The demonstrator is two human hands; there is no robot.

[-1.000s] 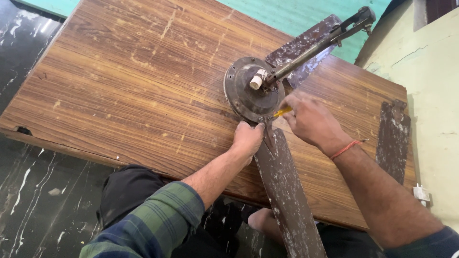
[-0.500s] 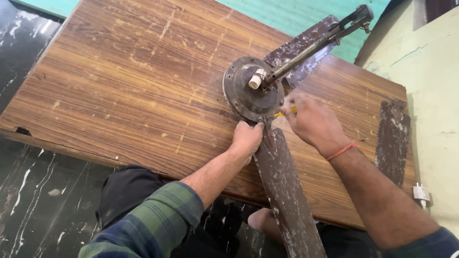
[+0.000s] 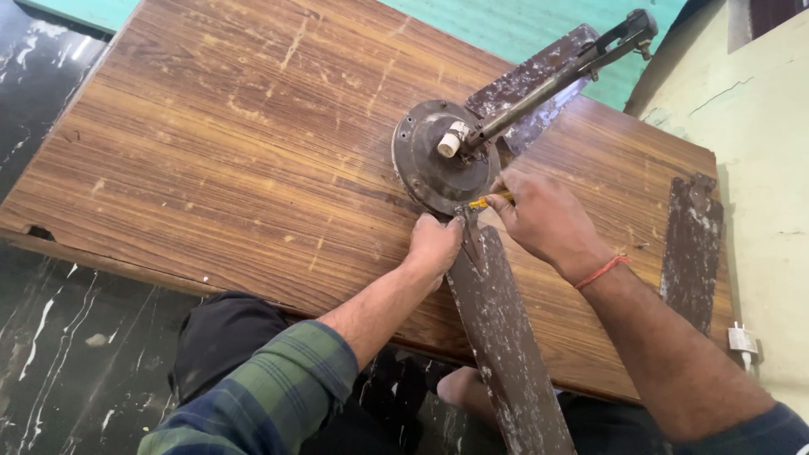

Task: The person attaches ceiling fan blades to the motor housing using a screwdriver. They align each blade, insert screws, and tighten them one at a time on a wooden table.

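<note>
Little has shifted: right hand (image 3: 543, 221) still grips a yellow-handled screwdriver (image 3: 489, 201) at the ceiling fan motor (image 3: 442, 156) on the wooden bench (image 3: 219, 143), while left hand (image 3: 434, 246) stays clenched on the fan blade (image 3: 501, 337).

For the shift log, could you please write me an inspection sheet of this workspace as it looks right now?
Surface: worn wooden table, scratched, chipped at its near left edge.
Job's things: ceiling fan motor with down rod; near blade paint-flecked; yellow-handled tool at the blade's bracket.
Clutter: loose blade lying on the table's right end.
Grippers: left hand pressed by the blade root; right hand gripping the tool.
Cables: white plug by the wall; its cord is barely visible.
Surroundings: dark marble floor, green wall, cracked pale wall.
</note>
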